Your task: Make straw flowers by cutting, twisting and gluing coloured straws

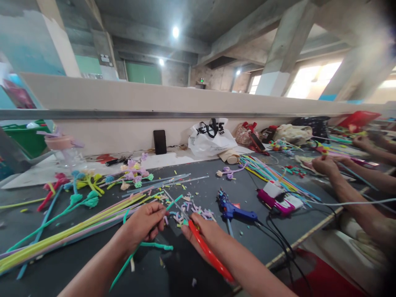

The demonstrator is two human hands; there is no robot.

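Observation:
My left hand (145, 225) is closed, pinching the end of a thin grey wire (173, 201) and a teal pipe cleaner (148, 246) that bends down below it. Just right of it, my right hand (201, 233) is closed round red-handled scissors (210, 253), whose tip meets the wire near a pile of small coloured offcuts (192, 210). Both hands hover over a dark table (216, 194).
Long coloured pipe cleaners (77, 227) lie to the left, finished fuzzy flowers (86, 185) behind them. A blue glue gun (235, 211) and a pink device (278, 198) with cables sit to the right. Another person's arms (346, 185) work at the right. A phone (160, 141) and white bag (210, 136) lean on the wall.

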